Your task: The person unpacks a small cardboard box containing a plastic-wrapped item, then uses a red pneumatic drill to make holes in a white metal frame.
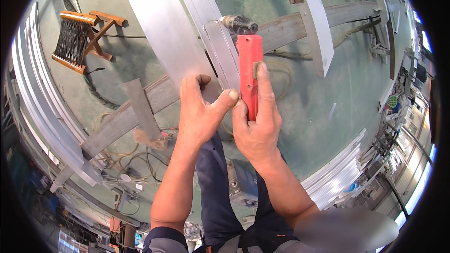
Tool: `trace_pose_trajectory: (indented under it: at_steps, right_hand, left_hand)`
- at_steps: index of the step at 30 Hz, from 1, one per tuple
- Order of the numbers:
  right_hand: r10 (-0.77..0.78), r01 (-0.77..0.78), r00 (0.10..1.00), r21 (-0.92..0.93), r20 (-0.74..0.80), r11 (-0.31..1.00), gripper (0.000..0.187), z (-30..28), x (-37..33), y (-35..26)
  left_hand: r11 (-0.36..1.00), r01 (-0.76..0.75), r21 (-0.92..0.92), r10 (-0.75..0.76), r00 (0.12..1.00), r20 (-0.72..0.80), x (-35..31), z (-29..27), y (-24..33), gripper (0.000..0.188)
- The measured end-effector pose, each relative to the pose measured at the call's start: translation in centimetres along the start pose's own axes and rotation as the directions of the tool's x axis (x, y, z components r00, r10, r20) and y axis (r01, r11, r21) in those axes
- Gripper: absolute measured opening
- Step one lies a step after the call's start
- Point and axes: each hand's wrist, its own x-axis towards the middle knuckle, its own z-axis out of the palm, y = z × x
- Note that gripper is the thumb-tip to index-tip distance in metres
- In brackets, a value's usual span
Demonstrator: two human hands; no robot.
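Observation:
My right hand [257,129] is closed around the red handle of a hand-held power tool [250,68], thumb tucked along its left side. A dark angled head [239,24] tops the tool and points left, its metal tip against or just above a narrow metal profile [216,42]; whether it touches I cannot tell. My left hand [199,112] lies at the near end of a wide silvery metal panel [159,23]. Its fingers bend over the surface, and its thumb stretches apart from them toward the tool's handle. Nothing shows between thumb and fingers.
Under the panel runs a grey support beam [119,124] with an upright metal plate [143,110]. A wooden folding stool [77,40] stands at the left. Long metal profiles [40,98] lie beyond it, and cables [140,161] tangle on the floor. Another bracketed panel [316,28] is at the right.

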Motion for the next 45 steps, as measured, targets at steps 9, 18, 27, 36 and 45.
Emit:
trace_pose_trajectory:
  at_steps: [9,18,27,36,45]
  right_hand:
    - [-0.008,0.009,1.000,-0.032,0.015,0.999,0.066,-0.2,-0.3,-0.1]
    - [-0.103,0.099,0.994,-0.097,-0.036,0.990,0.069,0.1,0.1,0.2]
    - [-0.025,0.025,1.000,-0.017,-0.005,1.000,0.066,-0.1,-0.2,0.1]
    - [-0.032,0.032,0.999,-0.032,-0.009,0.999,0.065,0.0,-0.2,0.1]
    - [-0.046,0.045,0.999,-0.036,-0.012,0.998,0.064,0.1,-0.1,0.1]
  left_hand:
    - [0.995,0.040,0.087,-0.040,0.999,-0.006,-0.1,0.3,1.3,0.078]
    - [0.993,0.032,0.110,-0.032,0.999,-0.003,0.0,0.3,1.2,0.083]
    - [0.992,0.025,0.127,-0.026,1.000,0.004,0.0,0.3,1.3,0.085]
    - [0.993,0.035,0.111,-0.037,0.999,0.008,0.1,0.3,1.2,0.089]
    - [0.994,0.044,0.096,-0.044,0.999,0.004,0.1,0.2,1.1,0.090]
